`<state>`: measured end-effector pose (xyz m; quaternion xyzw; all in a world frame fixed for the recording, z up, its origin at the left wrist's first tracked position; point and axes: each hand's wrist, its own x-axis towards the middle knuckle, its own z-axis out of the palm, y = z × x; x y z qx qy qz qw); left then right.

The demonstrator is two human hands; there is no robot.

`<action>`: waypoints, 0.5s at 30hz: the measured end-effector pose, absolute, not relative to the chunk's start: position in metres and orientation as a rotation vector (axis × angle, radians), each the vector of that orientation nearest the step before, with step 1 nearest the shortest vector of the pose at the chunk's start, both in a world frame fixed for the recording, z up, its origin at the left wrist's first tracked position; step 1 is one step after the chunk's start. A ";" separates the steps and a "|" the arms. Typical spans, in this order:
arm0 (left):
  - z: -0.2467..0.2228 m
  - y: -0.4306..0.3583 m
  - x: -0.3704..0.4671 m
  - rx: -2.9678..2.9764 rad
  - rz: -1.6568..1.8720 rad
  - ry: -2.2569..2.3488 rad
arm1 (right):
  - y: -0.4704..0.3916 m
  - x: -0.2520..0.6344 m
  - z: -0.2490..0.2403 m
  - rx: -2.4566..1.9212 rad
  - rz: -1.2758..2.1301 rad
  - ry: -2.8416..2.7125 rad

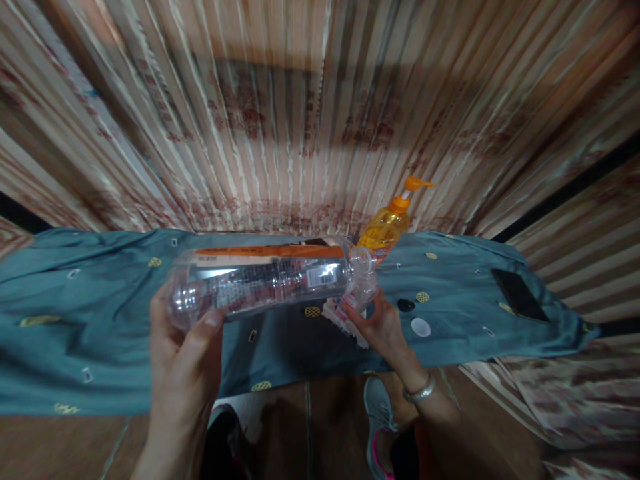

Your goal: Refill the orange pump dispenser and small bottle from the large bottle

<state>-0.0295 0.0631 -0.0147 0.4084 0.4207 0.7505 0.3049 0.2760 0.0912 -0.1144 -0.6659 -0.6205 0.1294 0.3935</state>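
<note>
Clear plastic bottle (pixel 280 280): spans both hands; left hand (pixel 186 353) clamps its base, right hand (pixel 384 328) closes on its neck end. Crumpled white scrap (pixel 340 321): at right thumb. Yellow pump bottle (pixel 383 230): beyond right fingers. Black smartphone (pixel 520 295): well right of them.

The clear bottle (pixel 270 285), its print (pixel 320 275) too blurred to read, hides the pump bottle's (pixel 384 230) base.

We've got a teal cloth-covered surface (pixel 280 353), printed, running under the left fingers (pixel 204 333) and right fingers (pixel 360 321) and out past both. On it: yellow pump bottle (pixel 383 232) just beyond the right fingers, base hidden; black phone (pixel 520 295) flat, well right of them. White disc (pixel 421 327) nearer; we can't tell object or print.
</note>
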 end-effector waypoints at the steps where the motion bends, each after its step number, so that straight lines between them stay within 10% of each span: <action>1: -0.014 0.063 -0.030 1.010 1.956 1.112 | 0.091 0.276 -0.114 -1.689 0.330 -1.576; 15: -0.014 0.063 -0.031 0.925 1.954 1.093 | 0.091 0.277 -0.113 -1.697 0.353 -1.580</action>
